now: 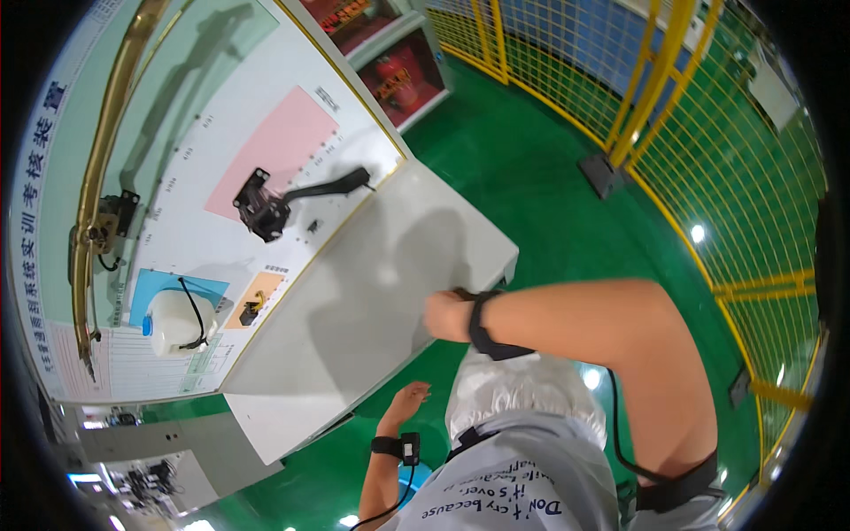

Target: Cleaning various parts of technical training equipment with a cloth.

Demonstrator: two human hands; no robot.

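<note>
My right hand (448, 317) is curled over the front edge of a white tabletop (285, 318), seen from its back. Its fingers are mostly hidden, so any content cannot be told. Lower down, my left hand (408, 402) hangs beside the table over the green floor, fingers loosely bent, nothing visible in it. Facing me is an upright training board. It carries a black steering-column stalk switch (265, 212), a long brass-coloured wiper arm (99, 172), a white washer fluid bottle (179, 322) with a blue cap, and a small black switch with yellow wires (251, 312).
Yellow mesh fencing (558, 79) with a black foot (601, 176) stands to the right. A cabinet holding a red fire extinguisher (397, 79) is beside the board. Part of a blue round object (415, 484) shows behind my left forearm. Black cables (617, 425) run along my arms.
</note>
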